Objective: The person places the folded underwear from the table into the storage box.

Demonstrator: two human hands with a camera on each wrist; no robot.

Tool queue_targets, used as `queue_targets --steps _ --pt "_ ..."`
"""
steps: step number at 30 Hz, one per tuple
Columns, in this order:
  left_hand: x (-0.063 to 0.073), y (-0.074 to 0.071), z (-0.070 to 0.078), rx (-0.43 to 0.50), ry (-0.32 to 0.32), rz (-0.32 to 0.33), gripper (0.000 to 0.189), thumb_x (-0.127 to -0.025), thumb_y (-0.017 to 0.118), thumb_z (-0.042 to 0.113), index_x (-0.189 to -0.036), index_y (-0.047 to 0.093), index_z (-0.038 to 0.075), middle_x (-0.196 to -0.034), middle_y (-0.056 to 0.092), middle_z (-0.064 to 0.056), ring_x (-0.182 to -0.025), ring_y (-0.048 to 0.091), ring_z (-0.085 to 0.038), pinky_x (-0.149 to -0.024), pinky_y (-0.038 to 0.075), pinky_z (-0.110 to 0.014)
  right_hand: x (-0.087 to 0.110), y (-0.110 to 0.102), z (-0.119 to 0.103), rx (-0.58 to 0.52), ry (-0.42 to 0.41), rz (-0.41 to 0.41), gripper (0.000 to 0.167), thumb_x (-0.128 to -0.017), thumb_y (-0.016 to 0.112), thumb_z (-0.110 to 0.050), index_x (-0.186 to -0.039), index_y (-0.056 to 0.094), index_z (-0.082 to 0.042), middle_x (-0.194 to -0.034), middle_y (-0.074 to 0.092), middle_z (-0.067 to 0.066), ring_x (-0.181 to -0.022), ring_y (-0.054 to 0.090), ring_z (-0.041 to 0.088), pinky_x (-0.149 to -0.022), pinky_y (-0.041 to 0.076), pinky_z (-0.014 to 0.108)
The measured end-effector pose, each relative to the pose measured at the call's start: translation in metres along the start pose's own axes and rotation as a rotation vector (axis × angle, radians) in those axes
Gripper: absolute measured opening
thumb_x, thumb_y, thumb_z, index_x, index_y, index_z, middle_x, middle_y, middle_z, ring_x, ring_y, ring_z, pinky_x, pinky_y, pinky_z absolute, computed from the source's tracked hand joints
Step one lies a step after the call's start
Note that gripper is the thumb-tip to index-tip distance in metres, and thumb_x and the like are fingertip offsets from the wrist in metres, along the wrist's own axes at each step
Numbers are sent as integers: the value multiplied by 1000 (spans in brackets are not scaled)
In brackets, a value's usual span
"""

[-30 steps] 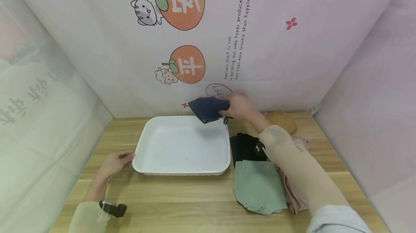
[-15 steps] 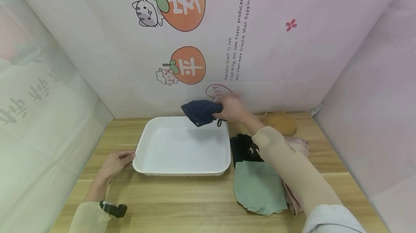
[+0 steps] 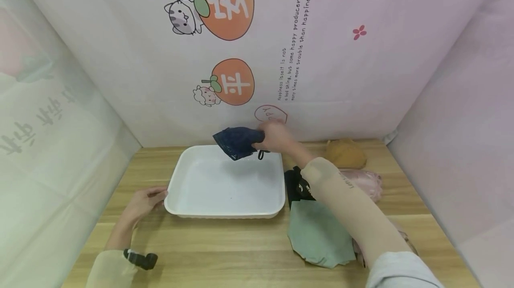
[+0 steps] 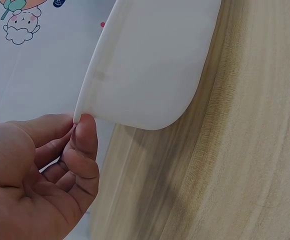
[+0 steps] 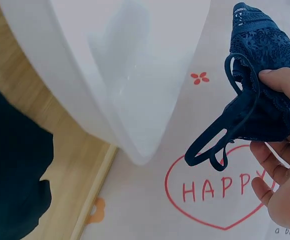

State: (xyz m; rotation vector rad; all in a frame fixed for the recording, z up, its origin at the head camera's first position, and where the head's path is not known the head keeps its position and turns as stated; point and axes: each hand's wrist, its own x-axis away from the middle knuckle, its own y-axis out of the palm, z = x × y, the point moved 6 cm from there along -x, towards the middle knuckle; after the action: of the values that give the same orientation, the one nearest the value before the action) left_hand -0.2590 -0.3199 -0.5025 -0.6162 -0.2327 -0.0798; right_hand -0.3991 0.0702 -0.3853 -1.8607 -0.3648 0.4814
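Note:
My right hand (image 3: 274, 136) grips a folded navy lace bra (image 3: 237, 142) above the back edge of a white plastic tray (image 3: 225, 214). In the right wrist view, the thumb presses on the lace of the bra (image 5: 262, 45), and thin straps hang loose from it. At the tray's left side my left hand (image 3: 142, 205) pinches the rim. The left wrist view shows the left hand's (image 4: 50, 170) thumb and forefinger at the corner of the tray (image 4: 145, 75).
Right of the tray lie a sage-green folded garment (image 3: 319, 234), a black garment (image 3: 295, 185), a pink one (image 3: 363, 181) and a mustard one (image 3: 346, 153) on the wooden table (image 3: 209, 252). My right sleeve covers part of them. A printed cloth wall (image 3: 333, 69) stands behind.
My right hand has moved left and slightly down with the navy bra, farther over the tray's back edge. More of the pink garment shows. My left hand stays at the rim.

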Motion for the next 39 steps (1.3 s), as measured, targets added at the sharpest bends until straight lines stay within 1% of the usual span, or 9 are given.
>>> queue_targets --steps 5,8,16,21,24,28,32,36,39 --pt "0 0 1 -1 1 -5 51 -102 57 36 -138 56 -1 -106 72 -6 -90 64 -20 -74 57 -33 -6 6 -6 17 -24 7 48 -82 78 -45 -117 72 -13 -115 73 1 -114 62 24 -116 32 50" --pt "-1 -1 2 -8 9 -3 50 -103 57 35 -138 57 -1 -103 71 -5 -88 63 -19 -73 56 -32 -8 9 -9 27 -30 6 48 -82 78 -46 -117 72 -14 -116 72 0 -115 61 24 -117 31 50" --pt "-2 -2 4 -2 16 2 47 -103 57 32 -136 58 -2 -103 71 -6 -86 63 -18 -72 57 -31 -15 20 -18 5 -5 -20 45 -82 79 -44 -116 72 -15 -112 71 -1 -111 59 21 -108 43 43" --pt "-3 -1 3 -1 10 4 48 -102 57 33 -136 58 -1 -103 72 -7 -87 63 -18 -72 57 -31 -20 25 -25 18 -14 -24 43 -82 78 -45 -114 73 -16 -110 73 -2 -110 60 20 -114 36 45" --pt "-4 -1 3 1 11 2 47 -103 57 33 -136 59 -1 -103 72 -7 -87 64 -18 -72 57 -32 -23 29 -28 20 -9 -32 44 -83 78 -46 -115 72 -17 -111 72 -3 -110 59 19 -113 39 44" --pt "-4 -1 3 2 12 2 46 -103 57 31 -135 59 -1 -102 72 -7 -86 63 -18 -72 57 -32 -27 34 -30 15 -1 -35 44 -83 78 -46 -115 72 -17 -111 72 -3 -106 60 17 -104 48 39" --pt "-4 -1 2 3 12 6 46 -102 58 31 -135 59 -1 -105 73 -8 -87 64 -17 -72 57 -31 -29 39 -35 20 -6 -41 43 -82 78 -46 -114 72 -18 -110 72 -4 -103 61 16 -98 52 36" --pt "-3 -1 1 9 7 7 46 -102 58 31 -135 59 -1 -106 73 -8 -88 65 -17 -74 57 -32 -30 43 -40 48 -17 -39 40 -82 77 -47 -110 74 -18 -106 73 -5 -98 62 15 -95 53 34" --pt "-2 -1 0 11 3 7 47 -102 59 31 -135 59 -2 -105 73 -8 -88 65 -18 -74 57 -32 -31 45 -46 80 -30 -22 41 -82 77 -49 -109 74 -18 -106 74 -5 -99 62 16 -97 51 35"
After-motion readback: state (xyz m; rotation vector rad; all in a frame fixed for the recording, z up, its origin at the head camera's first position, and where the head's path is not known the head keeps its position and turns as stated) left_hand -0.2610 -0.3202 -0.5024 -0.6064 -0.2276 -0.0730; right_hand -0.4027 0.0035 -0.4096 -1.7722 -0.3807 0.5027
